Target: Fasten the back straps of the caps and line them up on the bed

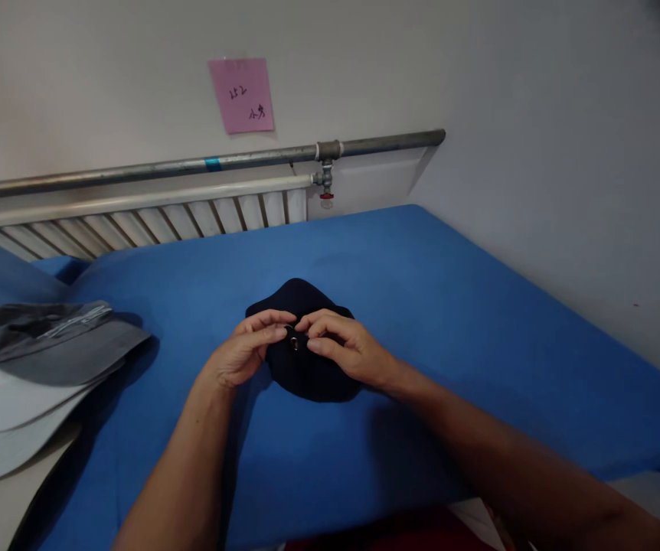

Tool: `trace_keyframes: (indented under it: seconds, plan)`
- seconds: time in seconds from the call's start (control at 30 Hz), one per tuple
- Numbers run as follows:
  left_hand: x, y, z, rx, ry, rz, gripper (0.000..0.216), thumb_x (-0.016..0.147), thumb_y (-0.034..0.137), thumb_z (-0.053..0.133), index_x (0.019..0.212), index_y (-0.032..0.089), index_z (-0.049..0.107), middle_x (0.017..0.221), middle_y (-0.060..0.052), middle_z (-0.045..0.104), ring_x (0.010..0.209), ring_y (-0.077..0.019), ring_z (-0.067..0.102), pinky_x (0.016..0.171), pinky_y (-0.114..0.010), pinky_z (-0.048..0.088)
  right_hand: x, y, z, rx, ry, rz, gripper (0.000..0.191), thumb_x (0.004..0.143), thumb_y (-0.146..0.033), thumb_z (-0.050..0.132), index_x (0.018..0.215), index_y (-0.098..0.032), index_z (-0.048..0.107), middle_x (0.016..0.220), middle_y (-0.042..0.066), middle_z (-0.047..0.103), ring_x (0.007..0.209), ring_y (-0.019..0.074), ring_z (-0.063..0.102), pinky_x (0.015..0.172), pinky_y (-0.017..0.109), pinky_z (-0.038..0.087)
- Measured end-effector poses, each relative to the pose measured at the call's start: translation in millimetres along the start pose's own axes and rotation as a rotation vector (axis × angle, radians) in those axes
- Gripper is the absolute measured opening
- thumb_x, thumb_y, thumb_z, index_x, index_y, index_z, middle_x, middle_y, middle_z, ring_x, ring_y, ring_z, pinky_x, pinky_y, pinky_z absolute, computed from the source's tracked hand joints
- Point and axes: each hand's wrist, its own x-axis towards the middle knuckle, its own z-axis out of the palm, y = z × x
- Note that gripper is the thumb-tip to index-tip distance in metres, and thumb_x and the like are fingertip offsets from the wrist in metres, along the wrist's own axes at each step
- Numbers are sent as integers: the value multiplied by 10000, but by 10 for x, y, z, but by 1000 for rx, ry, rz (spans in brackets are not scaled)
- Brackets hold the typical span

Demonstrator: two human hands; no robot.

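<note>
A dark navy cap point(318, 376) lies on the blue-covered table in front of me. Its back strap point(292, 334) is between my two hands, with a small metal eyelet or buckle point(295, 343) showing on it. From the left, my left hand point(249, 346) pinches the strap's edge between thumb and fingers. My right hand point(344, 344) pinches it from the other side, its fingers curled and its wrist over the cap's right edge. The two sets of fingertips nearly meet. The exact strap ends are partly hidden by my fingers.
At the left, a stack of grey and white caps point(37, 360) reaches in over the blue table cover point(422, 306). Along the wall behind run a metal pipe point(151, 172), a white radiator point(192, 220) and a valve with a red handle point(326, 196). A pink note point(242, 96) hangs above.
</note>
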Motion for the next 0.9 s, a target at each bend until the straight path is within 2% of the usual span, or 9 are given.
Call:
trace_keyframes:
  seconds: [0.17, 0.37, 0.6, 0.9]
  plan:
    - [13, -16, 82, -6, 19, 19, 295, 579, 134, 806, 855, 160, 706, 745, 23, 682, 648, -55, 604, 615, -144, 458, -15, -6, 6, -115, 18, -55, 78, 834, -174, 574, 758, -190, 571, 1039, 63, 623, 974, 176, 600, 892, 379, 475]
    - [21, -38, 170, 32, 40, 28, 269, 585, 99, 776, 832, 158, 688, 707, 26, 673, 626, -67, 596, 614, -177, 452, -51, 19, 61, -244, 108, -161, 109, 764, -106, 575, 690, -175, 535, 1038, 89, 601, 928, 178, 615, 820, 338, 506]
    - [26, -46, 199, 74, 88, 27, 261, 560, 80, 770, 795, 150, 681, 687, 25, 662, 625, -69, 589, 627, -188, 451, -59, 31, 80, -315, 148, -143, 113, 762, -106, 545, 684, -179, 507, 1054, 106, 599, 934, 182, 621, 825, 341, 526]
    - [46, -68, 199, 118, 111, 40, 241, 562, 95, 760, 783, 158, 690, 665, 29, 627, 627, -71, 556, 614, -196, 427, -73, -8, 101, -510, 168, -219, 119, 777, -92, 502, 704, -185, 513, 1105, 139, 596, 1031, 233, 602, 874, 407, 534]
